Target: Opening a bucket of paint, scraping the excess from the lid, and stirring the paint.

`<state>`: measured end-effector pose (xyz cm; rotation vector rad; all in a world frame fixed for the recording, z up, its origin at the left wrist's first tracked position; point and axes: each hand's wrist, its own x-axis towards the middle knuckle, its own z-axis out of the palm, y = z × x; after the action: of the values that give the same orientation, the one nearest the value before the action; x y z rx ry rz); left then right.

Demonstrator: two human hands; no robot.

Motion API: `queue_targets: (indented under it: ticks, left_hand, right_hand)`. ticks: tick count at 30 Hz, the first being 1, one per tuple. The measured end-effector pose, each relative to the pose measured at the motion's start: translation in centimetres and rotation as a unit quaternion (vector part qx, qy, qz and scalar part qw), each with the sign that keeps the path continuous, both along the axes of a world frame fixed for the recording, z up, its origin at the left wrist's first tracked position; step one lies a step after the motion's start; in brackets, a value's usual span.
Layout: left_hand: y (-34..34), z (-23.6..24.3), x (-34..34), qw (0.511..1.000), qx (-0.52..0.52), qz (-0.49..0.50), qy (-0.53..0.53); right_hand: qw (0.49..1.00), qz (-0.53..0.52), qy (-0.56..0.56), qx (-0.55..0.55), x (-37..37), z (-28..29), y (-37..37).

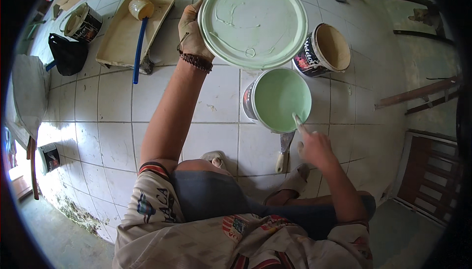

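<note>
My left hand (192,34), wearing a dark beaded bracelet, grips the left edge of a round lid (253,21). The lid is raised beyond the paint bucket, its face streaked with pale green. Below it, on the tiles, an uncovered bucket (249,103) holds light green paint (280,94). My right hand (316,147) reaches in from the right with its index finger stretched out at the bucket's near rim; the fingertip looks whitish. I see nothing held in it. A scraper (284,147) lies just in front of the bucket, its pale handle toward me.
A second bucket (307,57) with a beige inside leans right of the lid. At far left are a paint tray (115,43) with a blue-handled roller (141,9), another bucket (88,26) and a black bag (69,55). A wooden rack (427,180) stands at right.
</note>
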<state>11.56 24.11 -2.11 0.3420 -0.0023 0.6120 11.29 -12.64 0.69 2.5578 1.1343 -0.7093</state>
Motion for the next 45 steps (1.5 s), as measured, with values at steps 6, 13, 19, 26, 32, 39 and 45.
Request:
queue_targets:
  ticks: [6, 13, 19, 26, 32, 39, 45]
  left_hand:
    - [0.4, 0.3, 0.4, 0.997, -0.023, 0.041, 0.055]
    - [0.6, 1.2, -0.4, 1.000, -0.010, -0.001, 0.006]
    - [0.0, 1.9, -0.6, 0.994, -0.075, -0.075, -0.038]
    - [-0.5, 2.1, -0.6, 0.991, -0.058, -0.105, -0.059]
    - [-3.9, 5.3, -1.3, 0.995, 0.066, -0.072, 0.028]
    - [-5.2, 6.8, -1.3, 0.987, 0.025, -0.130, 0.087]
    - [-4.8, 6.4, -1.3, 0.971, 0.025, -0.237, 0.024]
  right_hand:
    - [0.997, -0.016, 0.028, -0.072, -1.6, -0.1, -1.1]
    - [0.996, -0.011, 0.034, -0.080, -1.8, 1.3, -0.9]
    - [0.989, 0.015, 0.106, 0.097, -0.9, 3.4, -0.4]
    - [0.873, -0.203, 0.191, 0.400, -0.6, 12.4, 6.9]
    - [0.926, -0.175, 0.110, 0.317, 2.1, 13.2, 11.2]
    - [0.942, -0.181, 0.051, 0.279, 5.7, 10.9, 13.5]
    - [0.957, -0.084, -0.030, 0.277, 5.1, 11.9, 14.9]
